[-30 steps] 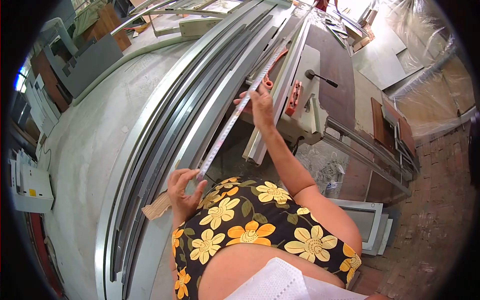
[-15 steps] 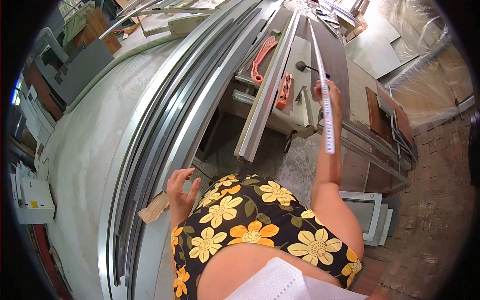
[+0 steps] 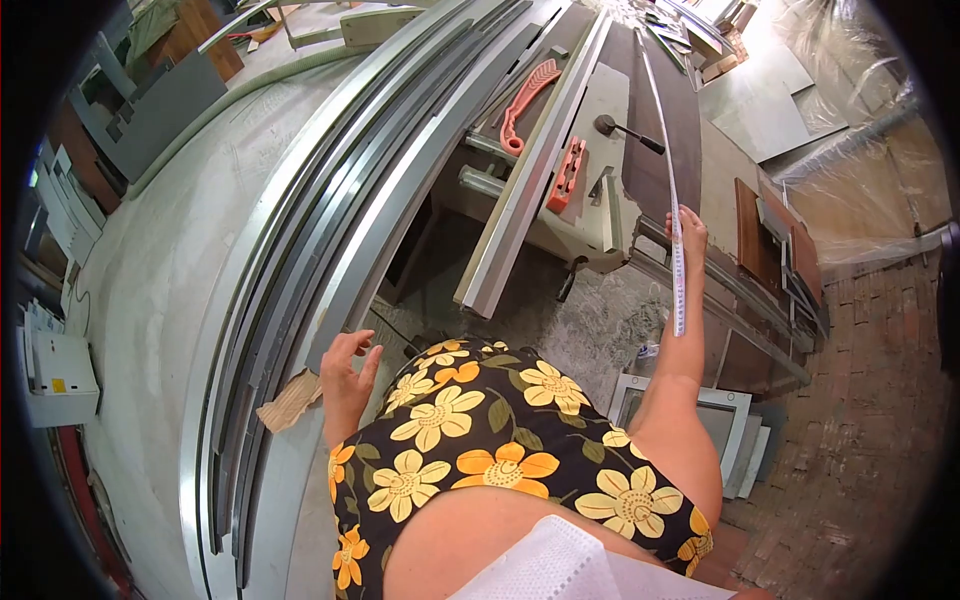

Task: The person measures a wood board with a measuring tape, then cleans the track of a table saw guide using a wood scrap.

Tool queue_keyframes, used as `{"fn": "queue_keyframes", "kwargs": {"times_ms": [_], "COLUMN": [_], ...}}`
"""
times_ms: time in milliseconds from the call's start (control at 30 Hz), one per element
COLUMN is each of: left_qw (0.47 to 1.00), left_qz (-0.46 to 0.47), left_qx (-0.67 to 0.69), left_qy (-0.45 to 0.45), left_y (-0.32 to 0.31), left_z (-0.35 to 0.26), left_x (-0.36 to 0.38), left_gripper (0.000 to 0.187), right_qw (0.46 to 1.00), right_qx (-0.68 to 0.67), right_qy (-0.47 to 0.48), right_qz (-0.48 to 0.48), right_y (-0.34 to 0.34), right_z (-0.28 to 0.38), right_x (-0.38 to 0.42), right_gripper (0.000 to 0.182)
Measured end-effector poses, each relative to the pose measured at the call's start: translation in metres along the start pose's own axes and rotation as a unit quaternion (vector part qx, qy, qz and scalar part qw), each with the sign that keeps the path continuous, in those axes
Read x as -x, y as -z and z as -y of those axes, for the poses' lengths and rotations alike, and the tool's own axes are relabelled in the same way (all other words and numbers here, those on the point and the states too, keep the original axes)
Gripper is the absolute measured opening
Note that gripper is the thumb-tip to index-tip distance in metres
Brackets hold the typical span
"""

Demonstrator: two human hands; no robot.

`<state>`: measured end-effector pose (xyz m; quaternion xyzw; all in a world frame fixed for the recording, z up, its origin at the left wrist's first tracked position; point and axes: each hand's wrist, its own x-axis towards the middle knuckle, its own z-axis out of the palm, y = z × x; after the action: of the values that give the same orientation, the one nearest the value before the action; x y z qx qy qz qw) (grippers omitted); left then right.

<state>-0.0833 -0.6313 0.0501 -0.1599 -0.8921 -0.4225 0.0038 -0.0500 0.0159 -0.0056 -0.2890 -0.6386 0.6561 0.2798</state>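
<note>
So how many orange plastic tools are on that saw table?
2: a long orange push stick lies near the table's far left, and a shorter orange block sits beside the long metal rail. More may be hidden.

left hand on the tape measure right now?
No: the left hand is open and empty beside the metal profiles; only the right hand holds the tape measure.

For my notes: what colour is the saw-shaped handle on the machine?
The handle is orange-red plastic, clearest in the head view.
</note>
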Motion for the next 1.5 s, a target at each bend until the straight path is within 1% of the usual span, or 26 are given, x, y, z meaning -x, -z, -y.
{"fn": "queue_keyframes", "kwargs": {"times_ms": [33, 133, 233, 333, 433, 533, 667, 700, 833, 967, 1000, 1067, 1100, 1200, 1300, 1400, 1433, 1500], "left_qw": [1.000, 1.000, 1.000, 1.000, 0.999, 0.999, 0.999, 0.999, 0.999, 0.999, 0.999, 0.999, 0.998, 0.998, 0.997, 0.996, 0.996, 0.995], "left_qz": [0.002, 0.011, 0.021, 0.030, 0.030, 0.027, 0.024, 0.023, 0.029, 0.017, 0.010, 0.007, 0.006, 0.008, -0.021, -0.048, -0.059, -0.077], "left_qx": [-0.008, -0.019, -0.010, -0.009, -0.005, -0.010, -0.007, -0.005, -0.012, -0.005, -0.004, -0.004, -0.003, -0.013, -0.002, 0.000, 0.001, 0.003], "left_qy": [0.000, -0.002, -0.001, 0.005, 0.013, 0.021, 0.032, 0.033, 0.043, 0.046, 0.044, 0.052, 0.055, 0.066, 0.069, 0.070, 0.069, 0.071], "left_y": [0.000, -0.003, -0.006, -0.010, -0.010, -0.010, -0.010, -0.010, -0.008, -0.009, -0.010, -0.009, -0.008, -0.006, -0.006, -0.002, -0.001, 0.002], "left_z": [0.000, -0.001, 0.000, -0.007, -0.011, -0.009, -0.007, -0.007, -0.008, -0.006, -0.006, -0.007, -0.008, -0.006, 0.002, 0.009, 0.012, 0.015], "left_x": [0.000, -0.003, -0.005, -0.007, -0.007, -0.006, -0.004, -0.003, -0.002, 0.001, 0.002, 0.004, 0.005, 0.008, 0.008, 0.009, 0.009, 0.008], "left_gripper": [0.024, 0.024, 0.024, 0.024, 0.024, 0.024, 0.025, 0.025, 0.024, 0.024, 0.024, 0.024, 0.024, 0.024, 0.024, 0.023, 0.023, 0.023], "right_qw": [1.000, 0.993, 0.988, 0.991, 0.996, 0.992, 0.978, 0.969, 0.957, 0.967, 0.954, 0.909, 0.906, 0.926, 0.942, 0.925, 0.914, 0.899], "right_qx": [-0.005, -0.086, -0.095, -0.066, 0.008, 0.063, 0.193, 0.238, 0.284, 0.241, 0.285, 0.368, 0.360, 0.319, 0.282, 0.323, 0.346, 0.403], "right_qy": [0.000, -0.068, -0.086, -0.086, -0.077, -0.089, -0.079, -0.063, -0.054, -0.052, 0.013, 0.140, 0.167, 0.180, 0.182, 0.195, 0.208, 0.168], "right_qz": [0.011, 0.045, 0.083, 0.077, 0.051, 0.057, 0.022, 0.025, 0.005, -0.063, -0.088, -0.137, -0.149, -0.091, -0.019, 0.050, 0.039, 0.034], "right_y": [0.004, 0.002, -0.009, -0.006, -0.001, 0.002, -0.007, -0.008, -0.022, -0.038, -0.043, -0.051, -0.062, -0.107, -0.140, -0.153, -0.161, -0.162], "right_z": [0.001, 0.020, 0.029, 0.024, 0.012, -0.003, -0.024, -0.028, -0.041, -0.045, -0.047, -0.050, -0.038, 0.016, 0.044, 0.047, 0.057, 0.062], "right_x": [0.000, 0.009, 0.015, 0.007, 0.002, -0.001, -0.008, -0.013, -0.030, -0.047, -0.054, -0.065, -0.060, -0.025, 0.003, 0.019, 0.034, 0.047], "right_gripper": [0.029, 0.030, 0.030, 0.028, 0.026, 0.027, 0.031, 0.030, 0.030, 0.046, 0.047, 0.051, 0.044, 0.038, 0.034, 0.033, 0.036, 0.043]}}
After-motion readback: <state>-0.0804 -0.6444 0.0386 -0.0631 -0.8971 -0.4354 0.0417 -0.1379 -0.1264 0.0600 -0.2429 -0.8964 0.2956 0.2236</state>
